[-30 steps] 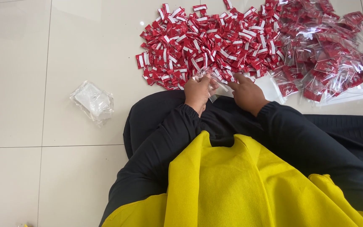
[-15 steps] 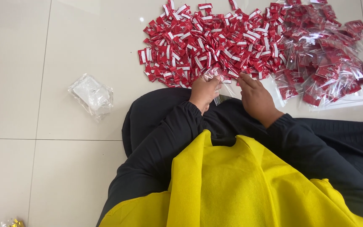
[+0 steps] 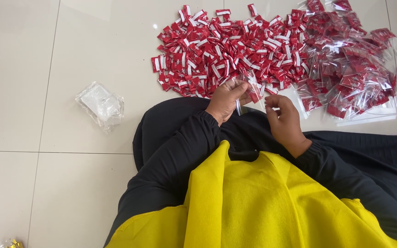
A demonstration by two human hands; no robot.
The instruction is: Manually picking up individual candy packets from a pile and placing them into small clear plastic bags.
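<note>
A person sits on a pale tiled floor (image 3: 33, 69), seen from above, both arms in black sleeves (image 3: 180, 151) with a yellow cloth (image 3: 263, 206) spread over the lap.

The landmark is the heap of small red-and-white packets (image 3: 221, 50) lying on the tiles ahead of the person.

The left hand (image 3: 226, 98) is at the near edge of the heap. Its thumb and fingertips are pressed together, pinching a small clear bag (image 3: 249, 94) that holds a red packet. The bag stands lifted off the floor, just in front of the heap's near edge and between the two hands.

The right hand (image 3: 283, 117) is just beside the bag, on the near side of the heap. Its fingers are curled with the tips drawn close together near the bag's edge; whether they actually grip the bag cannot be told.

To the right of the heap, touching it, lies a second pile of clear bags already filled with red packets (image 3: 354, 69), resting on a flat stack of clear sheets.

Well to the left of the heap, apart from everything else, sits a crumpled bundle of clear plastic (image 3: 99, 104).

Far from the heap, at the lower left corner, a scrap of shiny gold wrapping (image 3: 9, 243) is partly visible.
</note>
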